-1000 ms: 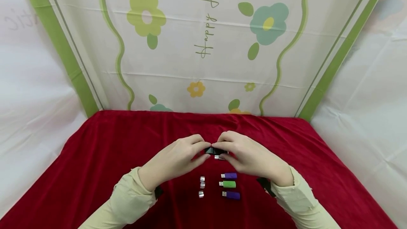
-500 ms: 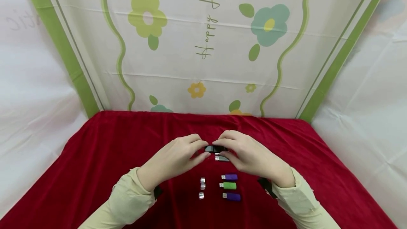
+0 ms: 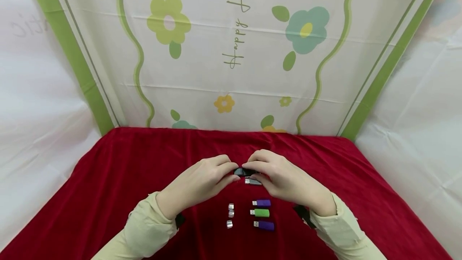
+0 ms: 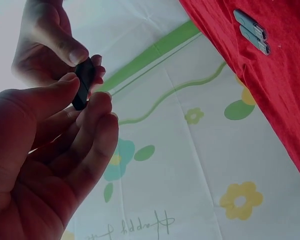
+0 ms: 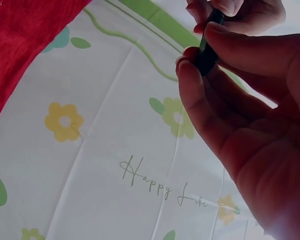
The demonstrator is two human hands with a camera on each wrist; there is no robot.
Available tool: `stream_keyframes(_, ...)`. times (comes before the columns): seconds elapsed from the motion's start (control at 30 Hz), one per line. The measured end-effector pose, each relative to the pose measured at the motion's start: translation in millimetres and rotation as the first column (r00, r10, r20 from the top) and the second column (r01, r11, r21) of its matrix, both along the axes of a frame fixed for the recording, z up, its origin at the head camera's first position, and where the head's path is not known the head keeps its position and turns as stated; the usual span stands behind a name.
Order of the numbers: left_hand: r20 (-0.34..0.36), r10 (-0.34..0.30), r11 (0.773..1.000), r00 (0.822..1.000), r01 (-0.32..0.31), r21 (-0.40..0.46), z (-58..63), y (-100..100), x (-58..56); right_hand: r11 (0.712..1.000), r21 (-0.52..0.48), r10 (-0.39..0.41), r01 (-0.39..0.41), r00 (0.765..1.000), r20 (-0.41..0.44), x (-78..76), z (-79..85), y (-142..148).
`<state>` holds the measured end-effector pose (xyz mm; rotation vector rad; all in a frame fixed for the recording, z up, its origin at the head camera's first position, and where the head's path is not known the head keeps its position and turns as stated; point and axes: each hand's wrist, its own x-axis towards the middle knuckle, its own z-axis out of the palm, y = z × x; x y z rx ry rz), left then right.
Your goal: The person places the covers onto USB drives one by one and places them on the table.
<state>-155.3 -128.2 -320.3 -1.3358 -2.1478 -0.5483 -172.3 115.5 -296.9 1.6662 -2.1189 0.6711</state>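
A black USB stick [image 3: 242, 171] is held level between both hands, above the red cloth; a thin seam divides it in two. My left hand [image 3: 198, 179] pinches its left end between thumb and fingertips. The right end is in the pinch of my right hand [image 3: 288, 175], whose fingers hide much of it. Seen from the left wrist, the dark stick [image 4: 84, 82] spans from one hand to the other. In the right wrist view, the stick [image 5: 208, 52] lies between thumb and curled fingers. Just below my right thumb, a grey USB stick [image 3: 254, 181] lies partly hidden.
Nearer me lie a purple USB stick [image 3: 261, 203], a green one [image 3: 260, 212] and another purple one [image 3: 264, 225]. Left of them are three small silver caps [image 3: 231, 213]. In the left wrist view, two grey sticks [image 4: 252, 30] lie side by side. A printed curtain [image 3: 202, 63] hangs behind.
My left fingertips shifted slightly left along the black USB stick, then back toward the right hand. Both hands keep their pinch. The whole head view has drifted slightly.
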Motion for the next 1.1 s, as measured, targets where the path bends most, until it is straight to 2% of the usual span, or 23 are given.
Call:
stream_keyframes(0.3,0.035,0.006,1.0,0.999,-0.007,0.011,0.6,-2.3,-1.1,0.998,0.018,-0.058,0.057,0.997,0.056,2.2,0.7,0.2)
stream_keyframes(0.43,0.031,0.006,1.0,1.0,-0.006,0.019,0.9,-2.5,-1.1,0.999,-0.013,-0.032,0.033,0.996,0.079,2.3,-0.3,-1.1)
stream_keyframes(0.6,0.014,0.001,1.0,1.0,-0.001,0.021,3.0,-2.7,-0.5,0.999,-0.049,0.011,-0.009,0.999,0.046,1.4,-2.1,-2.5)
stream_keyframes(0.83,-0.012,-0.038,0.999,0.999,0.038,0.02,4.3,-1.3,-0.6,0.999,-0.038,0.005,-0.003,0.999,0.049,2.8,-3.6,-2.3)
stream_keyframes(0.97,0.036,-0.042,0.999,0.998,0.042,0.013,3.7,-2.1,-0.3,0.999,-0.043,0.029,-0.027,0.999,0.046,3.2,-1.9,-2.7)
stream_keyframes(1.1,0.102,-0.018,0.999,0.995,0.022,-0.034,3.6,-3.3,0.4,1.0,0.015,-0.003,0.002,0.998,0.058,2.8,-1.5,-2.9)
